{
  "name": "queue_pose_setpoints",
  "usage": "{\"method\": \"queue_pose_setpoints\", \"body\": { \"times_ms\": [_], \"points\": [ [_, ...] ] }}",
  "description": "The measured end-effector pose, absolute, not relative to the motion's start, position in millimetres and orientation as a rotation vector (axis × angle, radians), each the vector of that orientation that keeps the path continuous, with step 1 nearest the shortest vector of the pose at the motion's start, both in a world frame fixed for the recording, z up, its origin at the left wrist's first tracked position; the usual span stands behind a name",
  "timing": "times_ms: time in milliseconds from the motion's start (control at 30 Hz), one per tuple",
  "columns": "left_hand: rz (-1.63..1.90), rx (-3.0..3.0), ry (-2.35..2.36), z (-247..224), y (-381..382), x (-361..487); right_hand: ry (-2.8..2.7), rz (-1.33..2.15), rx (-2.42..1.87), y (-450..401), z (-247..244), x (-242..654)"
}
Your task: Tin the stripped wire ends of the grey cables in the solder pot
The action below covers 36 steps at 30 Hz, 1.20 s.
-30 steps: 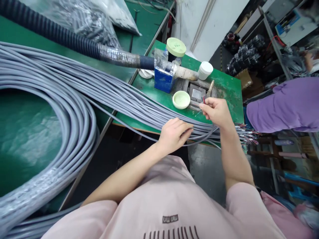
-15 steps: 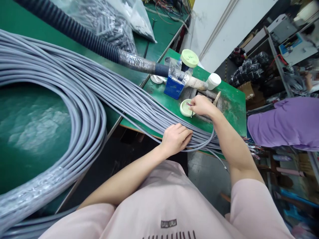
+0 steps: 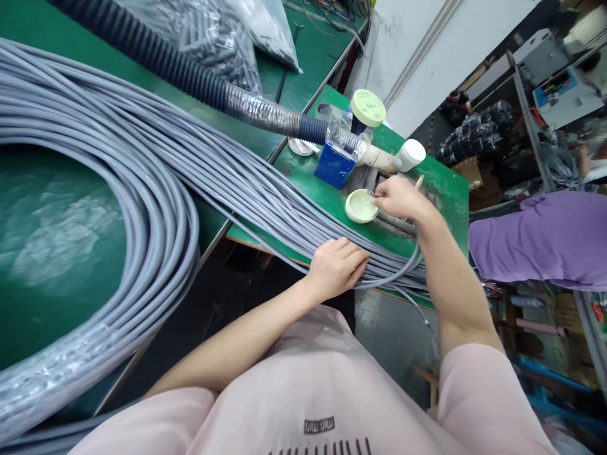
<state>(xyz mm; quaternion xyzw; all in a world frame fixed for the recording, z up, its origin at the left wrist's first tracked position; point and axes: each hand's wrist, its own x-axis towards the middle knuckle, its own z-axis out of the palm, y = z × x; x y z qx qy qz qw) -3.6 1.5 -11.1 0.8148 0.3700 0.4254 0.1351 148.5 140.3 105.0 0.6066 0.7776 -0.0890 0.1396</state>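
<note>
A thick bundle of grey cables point(image 3: 246, 183) runs from a large coil at the left to the green table's right part. My left hand point(image 3: 337, 268) is wrapped over the bundle near the table's front edge. My right hand point(image 3: 402, 201) pinches the end of one grey cable, whose thin wires show at the fingertips. That cable curves down from the hand in a loop beside the bundle. Just left of the right fingertips sits a shallow pale-green dish point(image 3: 361, 207). The fingertips are close to its right rim.
A dark ribbed hose point(image 3: 190, 76) with a pale nozzle passes over a blue box point(image 3: 334, 165). Behind are a green-lidded container point(image 3: 368, 109), a white jar point(image 3: 411, 154) and plastic bags point(image 3: 203, 38). A person in purple point(image 3: 535, 237) is at the right.
My right hand has moved a little right, from over the dish to its right rim, with the cable end in it. My left hand stays on the bundle.
</note>
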Motion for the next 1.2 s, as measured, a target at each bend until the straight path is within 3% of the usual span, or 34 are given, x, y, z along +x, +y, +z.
{"method": "queue_pose_setpoints", "body": {
  "times_ms": [267,867,1033,1200],
  "points": [
    [1.264,2.368,1.087,-12,0,-4,1.957,-0.488,2.163,164,101,229],
    [1.247,2.374,1.075,-13,0,-5,1.864,-0.61,2.225,190,55,244],
    [1.269,2.36,1.067,-14,0,-5,1.903,-0.676,2.279,181,71,242],
    [1.265,2.358,1.073,-13,1,-6,2.14,-1.045,2.389,135,119,242]
  ]
}}
